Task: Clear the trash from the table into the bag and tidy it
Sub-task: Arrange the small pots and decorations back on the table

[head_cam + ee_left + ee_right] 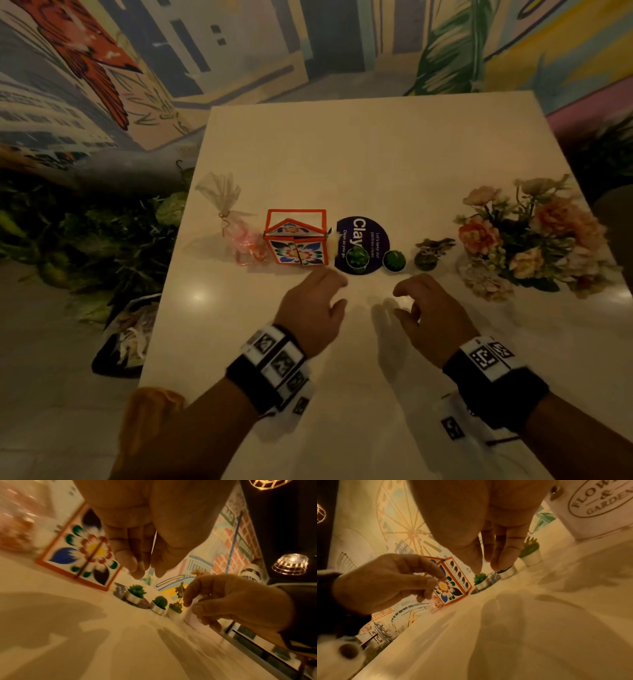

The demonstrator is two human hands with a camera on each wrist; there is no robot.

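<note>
Row across tabletop (376, 154): wrapped gift (236, 236) left, box (296, 241), three small pots (394, 260) probably, bouquet (527, 236) right.

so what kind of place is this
Probably an office pantry or café corner: a round sticker on the table reads "keep our pantries clean", with a painted city mural behind and woven pendant lamps.

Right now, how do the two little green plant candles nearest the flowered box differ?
The left candle stands on the purple round sticker; the right candle stands on the bare table. The left candle looks spiky-leaved, the right candle rounder, like a cactus. Both sit upright in silvery cups.
</note>
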